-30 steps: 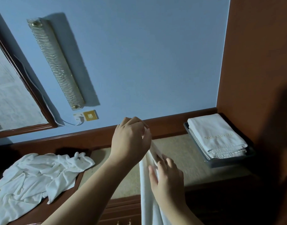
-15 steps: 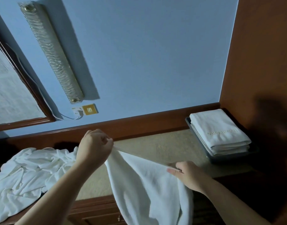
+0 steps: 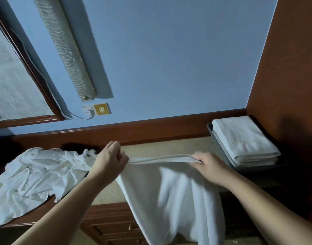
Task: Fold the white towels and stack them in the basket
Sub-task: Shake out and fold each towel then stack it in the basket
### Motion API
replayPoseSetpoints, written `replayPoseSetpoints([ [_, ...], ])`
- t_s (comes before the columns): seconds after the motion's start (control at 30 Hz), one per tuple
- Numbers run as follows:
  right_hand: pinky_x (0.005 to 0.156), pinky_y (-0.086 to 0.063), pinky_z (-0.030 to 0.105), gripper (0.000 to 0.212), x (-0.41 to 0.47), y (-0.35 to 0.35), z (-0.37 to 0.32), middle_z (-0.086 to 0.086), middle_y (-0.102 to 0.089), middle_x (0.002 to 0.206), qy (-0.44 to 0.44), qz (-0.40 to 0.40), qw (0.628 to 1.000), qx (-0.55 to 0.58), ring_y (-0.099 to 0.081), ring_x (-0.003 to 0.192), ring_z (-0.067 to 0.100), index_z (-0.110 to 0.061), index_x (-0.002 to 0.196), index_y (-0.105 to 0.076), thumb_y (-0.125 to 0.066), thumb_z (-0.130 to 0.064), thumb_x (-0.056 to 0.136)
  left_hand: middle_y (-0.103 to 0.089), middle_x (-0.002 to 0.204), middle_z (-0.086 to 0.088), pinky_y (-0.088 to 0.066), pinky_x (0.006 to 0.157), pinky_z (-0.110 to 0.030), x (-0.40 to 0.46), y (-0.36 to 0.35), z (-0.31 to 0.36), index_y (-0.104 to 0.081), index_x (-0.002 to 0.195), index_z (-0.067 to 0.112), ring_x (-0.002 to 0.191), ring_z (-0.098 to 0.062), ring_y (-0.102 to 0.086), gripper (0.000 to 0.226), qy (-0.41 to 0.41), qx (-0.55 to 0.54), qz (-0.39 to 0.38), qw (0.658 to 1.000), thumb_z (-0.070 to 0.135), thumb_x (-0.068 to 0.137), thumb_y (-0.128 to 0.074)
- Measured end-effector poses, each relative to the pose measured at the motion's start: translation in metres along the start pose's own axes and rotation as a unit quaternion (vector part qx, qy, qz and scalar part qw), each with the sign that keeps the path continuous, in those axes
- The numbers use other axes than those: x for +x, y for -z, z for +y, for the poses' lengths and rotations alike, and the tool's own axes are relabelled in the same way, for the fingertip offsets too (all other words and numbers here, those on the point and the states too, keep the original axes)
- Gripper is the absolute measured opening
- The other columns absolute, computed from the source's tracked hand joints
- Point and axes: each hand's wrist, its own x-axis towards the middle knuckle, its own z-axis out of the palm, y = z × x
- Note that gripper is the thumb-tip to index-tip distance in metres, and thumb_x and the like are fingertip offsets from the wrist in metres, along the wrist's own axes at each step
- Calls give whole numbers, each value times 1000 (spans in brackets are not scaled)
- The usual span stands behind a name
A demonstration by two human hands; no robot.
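White towel [image 3: 171, 197] hanging from its top edge, left fingers [image 3: 120, 154] and right fingers [image 3: 197, 159] both clamped on it.

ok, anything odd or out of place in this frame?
Nothing damaged or spilled. The only untidy thing is the crumpled pile of white towels on the left, some hanging over the counter's front edge. The folded stack sits square in the basket. Both hands hold one towel stretched by its top edge.

On the desk [image 3: 151, 149], a heap of towels [image 3: 38, 175] lies at the left and the basket [image 3: 220, 151] with folded towels [image 3: 243, 140] in it stands at the right; between them a towel [image 3: 173, 195] hangs over the desk's front edge
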Motion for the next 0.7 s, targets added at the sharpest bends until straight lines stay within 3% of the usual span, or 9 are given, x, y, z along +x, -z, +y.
replayPoseSetpoints([
  [0.03, 61, -29, 21, 41, 3, 4, -4, -1, -45, 69, 20, 7, 1000, -15, -47, 61, -2, -8, 67, -48, -63, -23, 102, -43, 64, 3, -30, 51, -24, -2, 0, -1, -36, 71, 20, 56, -18, -40, 40, -4, -3, -10, 1000, 22, 88, -73],
  [0.1, 60, -28, 27, 41, 7, 13, -16, 3, -44, 75, 63, 22, 996, -52, -43, 61, 5, -12, 67, -41, -62, -18, 101, -41, 59, 7, -30, 47, -27, -6, 4, -2, -39, 80, 30, 50, -14, -39, 48, -26, 25, -46, 998, 63, 82, -75],
  [0.13, 59, -28, 30, 41, 9, 18, -22, 0, -44, 77, 85, 30, 993, -81, -41, 61, 8, -15, 67, -37, -61, -15, 100, -40, 58, 9, -29, 45, -24, -8, 5, -1, -46, 90, 36, 47, -9, -37, 53, -51, 42, -69, 995, 82, 76, -68],
  [0.2, 56, -27, 29, 42, 14, 30, -29, -6, -45, 78, 121, 43, 983, -133, -41, 60, 11, -19, 66, -35, -61, -12, 98, -42, 59, 16, -31, 47, -17, -7, 8, 2, -57, 115, 47, 49, 0, -39, 72, -99, 64, -104, 988, 100, 66, -53],
  [0.3, 59, -36, 35, 37, 15, 50, -30, -5, -46, 77, 131, 31, 978, -161, -44, 63, 13, -21, 66, -41, -62, -8, 95, -69, 82, 22, -55, 57, -26, -1, 17, 1, -74, 115, 45, 70, -1, -65, 68, -137, 9, -88, 987, 94, 71, -59],
  [0.37, 63, -40, 39, 30, 13, 62, -26, 1, -51, 77, 106, -20, 982, -153, -47, 66, 17, -15, 70, -49, -65, -13, 95, -73, 88, 16, -59, 57, -33, 1, 26, -5, -81, 105, 38, 73, -9, -71, 53, -174, -40, -64, 982, 81, 76, -72],
  [0.5, 68, -47, 30, 26, 7, 67, -19, -3, -67, 78, 29, -111, 982, -150, -60, 68, 8, -30, 81, -70, -73, -54, 92, -69, 85, 12, -57, 54, -38, 4, 44, 3, -81, 99, 37, 72, -13, -69, 31, -220, -39, -81, 971, 66, 89, -73],
  [0.6, 65, -46, 33, 54, -5, 50, 1, 3, -64, 78, 4, -152, 970, -187, -52, 62, 10, -20, 77, -64, -72, -73, 80, -65, 87, 17, -55, 55, -36, 10, 55, 13, -78, 98, 33, 73, -7, -66, 33, -251, 0, -97, 963, 61, 99, -61],
  [0.7, 49, -30, 23, 62, -24, 31, 22, -4, -40, 55, -8, -178, 964, -196, -33, 47, 12, -18, 60, -43, -72, -66, 86, -61, 89, 18, -53, 59, -29, 3, 54, 26, -74, 106, 35, 75, -4, -62, 25, -311, 45, -156, 937, 55, 103, -59],
])
